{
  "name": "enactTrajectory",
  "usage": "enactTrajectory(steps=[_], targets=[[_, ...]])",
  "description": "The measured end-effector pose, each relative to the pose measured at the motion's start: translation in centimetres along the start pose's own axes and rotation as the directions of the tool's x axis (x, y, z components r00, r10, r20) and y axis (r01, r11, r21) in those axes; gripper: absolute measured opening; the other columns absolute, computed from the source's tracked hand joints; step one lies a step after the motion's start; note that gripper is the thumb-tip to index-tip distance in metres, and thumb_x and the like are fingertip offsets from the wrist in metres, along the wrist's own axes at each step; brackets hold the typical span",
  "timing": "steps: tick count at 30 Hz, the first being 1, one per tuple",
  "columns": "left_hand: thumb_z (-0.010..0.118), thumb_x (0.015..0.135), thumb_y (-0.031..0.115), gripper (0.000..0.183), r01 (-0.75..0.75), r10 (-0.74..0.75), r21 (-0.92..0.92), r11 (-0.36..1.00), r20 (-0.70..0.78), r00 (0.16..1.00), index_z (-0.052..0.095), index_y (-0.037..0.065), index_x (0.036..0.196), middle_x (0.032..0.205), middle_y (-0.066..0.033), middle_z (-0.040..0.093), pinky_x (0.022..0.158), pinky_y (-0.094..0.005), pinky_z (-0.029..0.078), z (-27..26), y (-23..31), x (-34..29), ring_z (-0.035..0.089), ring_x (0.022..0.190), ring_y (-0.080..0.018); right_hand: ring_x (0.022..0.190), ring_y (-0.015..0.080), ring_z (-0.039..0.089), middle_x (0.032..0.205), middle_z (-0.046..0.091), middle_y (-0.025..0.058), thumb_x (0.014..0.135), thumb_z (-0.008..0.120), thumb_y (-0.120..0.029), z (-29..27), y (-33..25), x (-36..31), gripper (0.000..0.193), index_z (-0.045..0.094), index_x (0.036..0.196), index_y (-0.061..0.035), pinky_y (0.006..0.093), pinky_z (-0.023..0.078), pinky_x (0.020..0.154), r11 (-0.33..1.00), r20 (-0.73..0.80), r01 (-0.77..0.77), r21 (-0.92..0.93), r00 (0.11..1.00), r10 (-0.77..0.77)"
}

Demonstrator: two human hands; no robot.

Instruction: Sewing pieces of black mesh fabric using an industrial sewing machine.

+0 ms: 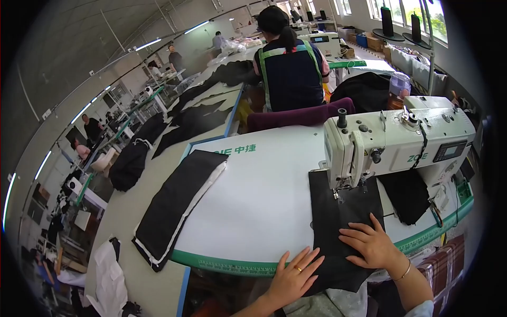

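Bright, fairly even indoor light. Daylight enters by windows (435,22) beyond the table's (259,206) far right corner, panes partly washed out; tube lights (81,113) glare past its left edge. Shadows soft. Black cloth (335,227) at front edge loses detail. Far room hazy. Fisheye bends straight lines; picture corners black.
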State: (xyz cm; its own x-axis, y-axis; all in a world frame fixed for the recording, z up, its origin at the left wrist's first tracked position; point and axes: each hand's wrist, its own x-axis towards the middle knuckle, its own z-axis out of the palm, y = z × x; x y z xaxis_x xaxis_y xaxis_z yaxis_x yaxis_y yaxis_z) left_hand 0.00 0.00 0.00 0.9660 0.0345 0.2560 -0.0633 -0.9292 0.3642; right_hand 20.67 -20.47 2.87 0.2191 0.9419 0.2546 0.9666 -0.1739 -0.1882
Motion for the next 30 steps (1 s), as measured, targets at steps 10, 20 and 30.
enactTrajectory(steps=[10, 20, 30], targets=[[0.065, 0.098, 0.024, 0.054, -0.014, 0.013, -0.028, 1.000, -0.019, 1.000, 0.052, 0.017, 0.150, 0.160, -0.0020, 0.045, 0.115, -0.0552, 0.027, 0.0, 0.1, -0.5, 0.042, 0.147, -0.0215, 0.133, 0.0244, 0.056, 0.140, 0.063, 0.0002, 0.084, 0.075, -0.042, -0.1, -0.5, 0.1, 0.054, 0.068, 0.131, -0.0165, 0.0652, 0.025, 0.119, 0.999, -0.008, -0.039, 0.019, 0.999, 0.039], [0.063, 0.099, 0.024, 0.053, 0.024, -0.042, -0.111, 0.994, -0.168, 0.985, 0.051, 0.017, 0.150, 0.164, -0.0043, 0.039, 0.115, -0.0599, 0.023, 0.6, 0.6, -0.3, 0.040, 0.149, -0.0204, 0.133, 0.0233, 0.056, 0.140, 0.063, 0.0011, 0.086, 0.074, -0.042, -0.3, -0.7, 0.2, 0.052, 0.068, 0.131, -0.0165, 0.0635, 0.025, 0.120, 1.000, 0.002, -0.029, 0.001, 1.000, 0.029], [0.063, 0.099, 0.025, 0.054, 0.001, -0.005, -0.052, 0.999, -0.080, 0.997, 0.051, 0.017, 0.151, 0.162, -0.0046, 0.042, 0.116, -0.0576, 0.022, 0.6, 0.3, -0.7, 0.039, 0.150, -0.0203, 0.133, 0.0240, 0.056, 0.140, 0.063, 0.0017, 0.086, 0.074, -0.042, -0.3, -0.7, 0.2, 0.052, 0.068, 0.131, -0.0163, 0.0645, 0.024, 0.120, 0.999, 0.009, -0.034, 0.009, 0.999, 0.034]])
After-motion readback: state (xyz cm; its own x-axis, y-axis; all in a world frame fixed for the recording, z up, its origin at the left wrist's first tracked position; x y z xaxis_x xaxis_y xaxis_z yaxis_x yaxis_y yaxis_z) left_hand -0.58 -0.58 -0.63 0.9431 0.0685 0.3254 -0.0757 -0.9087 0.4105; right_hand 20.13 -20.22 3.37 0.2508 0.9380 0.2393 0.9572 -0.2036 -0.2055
